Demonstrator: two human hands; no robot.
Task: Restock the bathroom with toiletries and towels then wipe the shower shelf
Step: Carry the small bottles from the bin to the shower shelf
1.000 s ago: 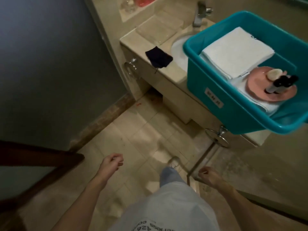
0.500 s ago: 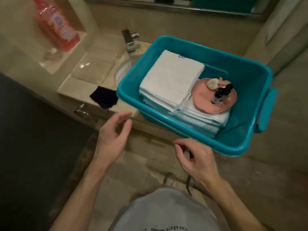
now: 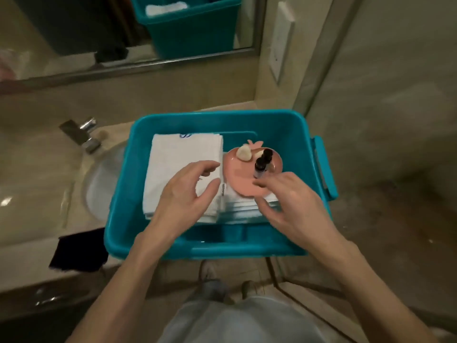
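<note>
A teal plastic bin (image 3: 294, 127) stands on the vanity counter. Inside lie folded white towels (image 3: 180, 157) on the left and a pink dish (image 3: 244, 184) on more towels at the right. The dish carries two small dark-capped bottles (image 3: 261, 165) and a pale soap piece (image 3: 244, 153). My left hand (image 3: 188, 191) hovers over the towel stack, fingers loosely spread and holding nothing. My right hand (image 3: 291, 201) reaches over the near edge of the dish, fingertips close to the bottles, nothing gripped.
A round sink (image 3: 99, 184) and chrome faucet (image 3: 84, 134) lie left of the bin. A dark cloth (image 3: 79, 251) hangs over the counter's front edge. A mirror (image 3: 74, 33) spans the wall behind. A glass shower partition (image 3: 371, 120) stands to the right.
Both hands rose from below the bin's front rim and moved into the bin, left over the towels, right to the dish. The view swung forward onto the bin.
</note>
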